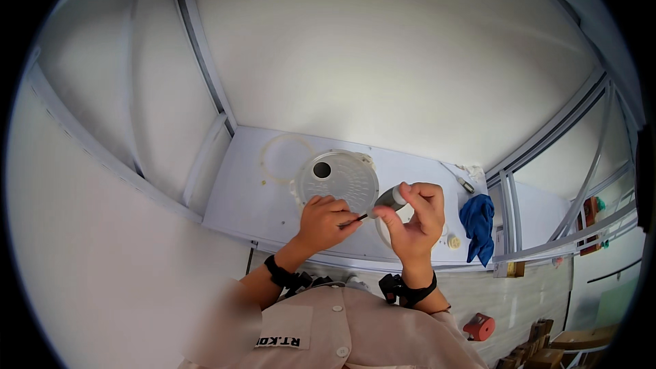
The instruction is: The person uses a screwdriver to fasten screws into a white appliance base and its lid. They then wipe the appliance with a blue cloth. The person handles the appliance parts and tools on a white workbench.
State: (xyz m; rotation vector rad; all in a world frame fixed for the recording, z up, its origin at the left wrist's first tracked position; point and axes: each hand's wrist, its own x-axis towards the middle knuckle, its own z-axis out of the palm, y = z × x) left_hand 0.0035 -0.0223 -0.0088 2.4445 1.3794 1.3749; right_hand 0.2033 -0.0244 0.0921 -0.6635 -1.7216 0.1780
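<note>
My right hand (418, 224) grips the dark and grey handle of a screwdriver (388, 201), with thumb and fingers at its end. The screwdriver's thin shaft points left toward my left hand (322, 224). That hand is closed around the shaft's far end, so the tip is hidden. Just beyond my hands, a round pale metal cover (355, 181) with a dark round hole (322, 169) lies on the white table (232, 195). Partly covered by my right hand is a white round part (384, 234).
A thin pale ring (262, 157) lies at the table's far left. On the right are another screwdriver (466, 184), a blue cloth (477, 227) and a small cream-coloured round piece (454, 241). Metal frame posts (198, 41) and white panels enclose the table. A red object (480, 327) sits on the floor.
</note>
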